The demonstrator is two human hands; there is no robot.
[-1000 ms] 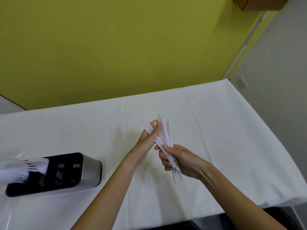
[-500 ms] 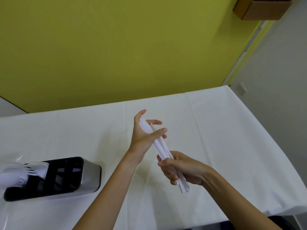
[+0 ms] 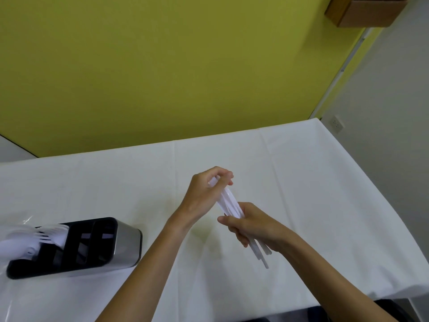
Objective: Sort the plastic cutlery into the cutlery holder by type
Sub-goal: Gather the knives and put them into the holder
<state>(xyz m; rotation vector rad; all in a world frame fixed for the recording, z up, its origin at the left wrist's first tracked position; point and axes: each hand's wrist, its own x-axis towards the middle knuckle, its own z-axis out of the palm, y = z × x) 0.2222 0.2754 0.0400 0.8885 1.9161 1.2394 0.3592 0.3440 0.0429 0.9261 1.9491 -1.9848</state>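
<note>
A bundle of white plastic knives is held above the middle of the table. My right hand grips the bundle around its handles, whose ends stick out below the fist. My left hand has its fingers curled round the blade ends at the top. The cutlery holder, black on top with a steel wall and several slots, stands at the left. White plastic forks and other white cutlery poke out of its left slots.
A white cloth covers the table, whose right and near edges drop off close by. Clear plastic wrap lies at the far left beside the holder. A yellow wall stands behind, with a wooden box mounted upper right.
My left hand went from spread open against the knife blades to curled round their tips. The fanned knives have been drawn together into one tight bundle.
</note>
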